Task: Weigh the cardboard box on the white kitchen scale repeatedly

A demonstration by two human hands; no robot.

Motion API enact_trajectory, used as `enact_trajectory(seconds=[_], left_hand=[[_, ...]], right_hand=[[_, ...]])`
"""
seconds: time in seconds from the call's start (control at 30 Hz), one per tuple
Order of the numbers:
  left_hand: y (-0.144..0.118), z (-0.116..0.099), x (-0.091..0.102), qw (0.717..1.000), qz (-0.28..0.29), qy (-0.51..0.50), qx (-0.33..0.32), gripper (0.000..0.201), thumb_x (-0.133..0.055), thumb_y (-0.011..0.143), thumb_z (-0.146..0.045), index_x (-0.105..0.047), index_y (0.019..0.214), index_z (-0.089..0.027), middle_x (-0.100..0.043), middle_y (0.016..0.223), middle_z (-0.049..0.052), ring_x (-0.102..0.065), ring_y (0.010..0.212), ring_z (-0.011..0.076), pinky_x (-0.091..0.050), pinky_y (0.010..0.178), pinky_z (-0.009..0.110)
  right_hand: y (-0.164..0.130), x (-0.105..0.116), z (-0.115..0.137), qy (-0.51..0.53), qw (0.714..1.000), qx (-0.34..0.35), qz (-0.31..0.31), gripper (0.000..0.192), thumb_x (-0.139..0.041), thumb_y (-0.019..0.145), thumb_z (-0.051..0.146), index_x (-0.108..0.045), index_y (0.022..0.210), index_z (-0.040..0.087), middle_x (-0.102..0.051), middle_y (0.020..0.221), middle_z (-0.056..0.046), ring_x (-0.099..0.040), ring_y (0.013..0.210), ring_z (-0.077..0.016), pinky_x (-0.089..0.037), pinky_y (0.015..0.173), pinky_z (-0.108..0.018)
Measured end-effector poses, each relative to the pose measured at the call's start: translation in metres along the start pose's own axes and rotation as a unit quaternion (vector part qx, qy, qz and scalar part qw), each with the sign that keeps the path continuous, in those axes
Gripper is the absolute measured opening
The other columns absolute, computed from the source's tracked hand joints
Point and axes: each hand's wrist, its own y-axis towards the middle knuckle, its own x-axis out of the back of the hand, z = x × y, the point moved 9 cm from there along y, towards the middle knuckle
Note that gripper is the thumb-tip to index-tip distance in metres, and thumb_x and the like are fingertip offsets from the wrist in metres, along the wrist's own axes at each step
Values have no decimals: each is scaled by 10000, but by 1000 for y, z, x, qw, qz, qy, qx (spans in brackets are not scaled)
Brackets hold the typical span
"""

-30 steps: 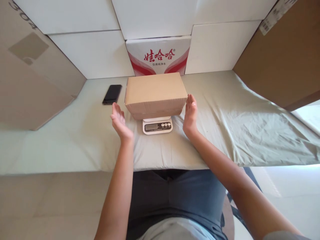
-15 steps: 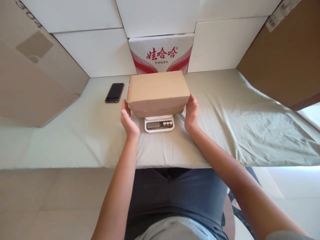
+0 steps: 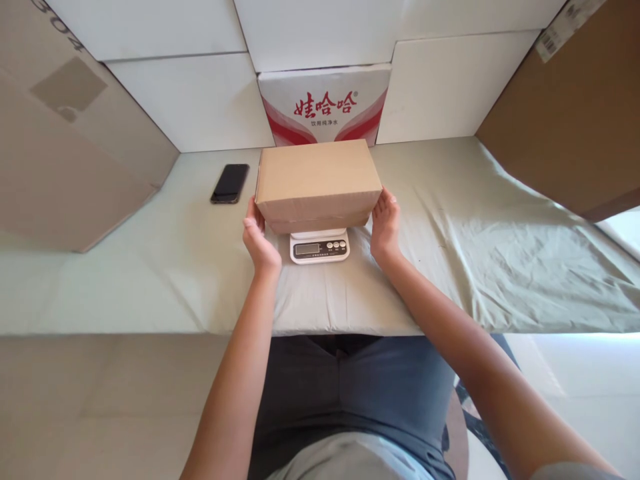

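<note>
Cardboard box sits centre frame on small white scale, overhanging it on both sides. My left hand presses flat against box's left end, my right hand against right end; box held between both palms, fingers open along its sides. Scale rests on pale green cloth over table. Black phone lies left of box, apart. Red-and-white printed carton stands just behind box. Brown cartons at upper left and upper right of frame.
</note>
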Motion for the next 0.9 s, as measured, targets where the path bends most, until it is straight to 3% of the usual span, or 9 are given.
enact_trajectory(seconds=[0.27,0.9], left_hand=[[-1,-5,-4,1000,5,0,-5,949,-322,946,-893,-631,1510,-195,-619,1602,161,-519,1563,286,-418,1289,397],[-1,-7,-5,1000,2,3,5,1049,-271,883,-966,-631,1501,-199,-630,1585,165,-521,1558,307,-438,1267,401]], right_hand=[[3,-2,0,-20,999,10,29,663,-469,891,766,-619,1340,303,-572,1638,-52,-430,1633,-290,-269,1419,-545],[1,-8,1,-36,998,15,52,671,-458,895,805,-606,1363,347,-592,1629,-7,-442,1624,-292,-317,1396,-562]])
